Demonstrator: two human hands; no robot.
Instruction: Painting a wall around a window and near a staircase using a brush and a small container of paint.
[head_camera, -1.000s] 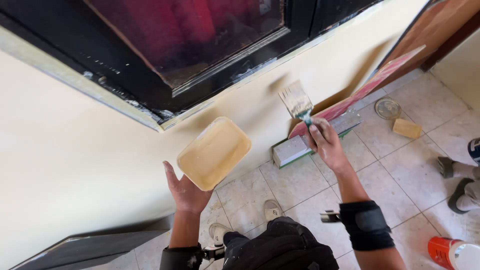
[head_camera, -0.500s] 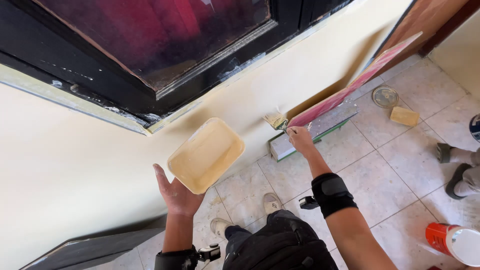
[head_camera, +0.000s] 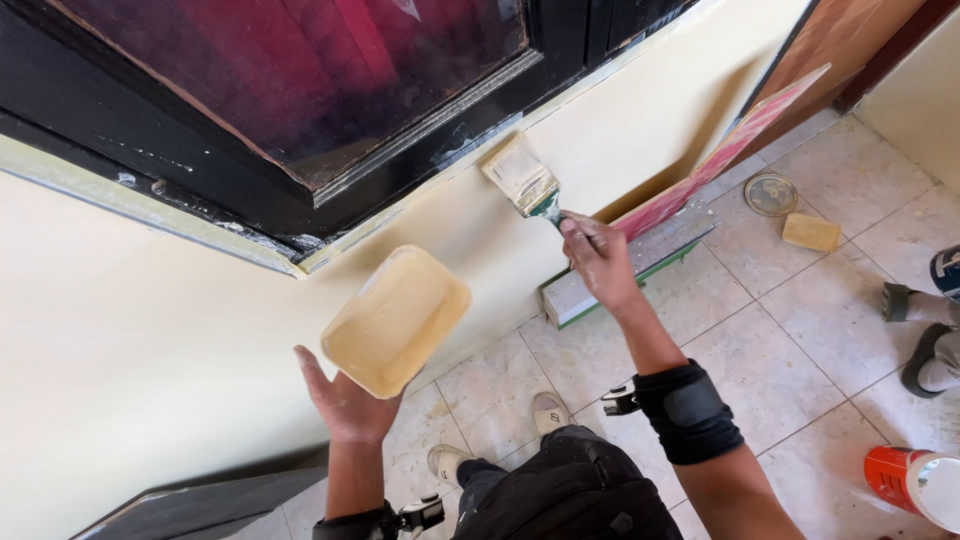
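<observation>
While the right hand (head_camera: 598, 262) reaches up toward the wall, its fingers (head_camera: 575, 232) are pressed together around the green handle of a wide flat paintbrush with pale, paint-loaded bristles (head_camera: 520, 176), and the bristles lie against the cream-coloured painted wall (head_camera: 120, 330) just under the black window frame (head_camera: 180, 175). A black elastic band (head_camera: 688, 412) wraps the forearm of that arm. The left hand (head_camera: 343, 403) is raised palm up, fingers spread beneath a shallow rectangular plastic tray coated in cream paint (head_camera: 397, 319), which rests tilted on the fingertips, below and left of the brush and close to the wall. Behind the frame sits dark glass with a reddish reflection (head_camera: 300, 70). Down on the pale tiled floor (head_camera: 790, 340), a long red-faced board (head_camera: 740, 145) leans against the wall, with a grey block edged in green (head_camera: 630, 265) at its foot. Further right lie a round metal lid (head_camera: 771, 194) and a small tan sponge block (head_camera: 811, 232), well apart from both hands. An orange and white bucket (head_camera: 915, 485) stands at the lower right corner, and another person's sandalled feet (head_camera: 915, 330) show at the right edge.
</observation>
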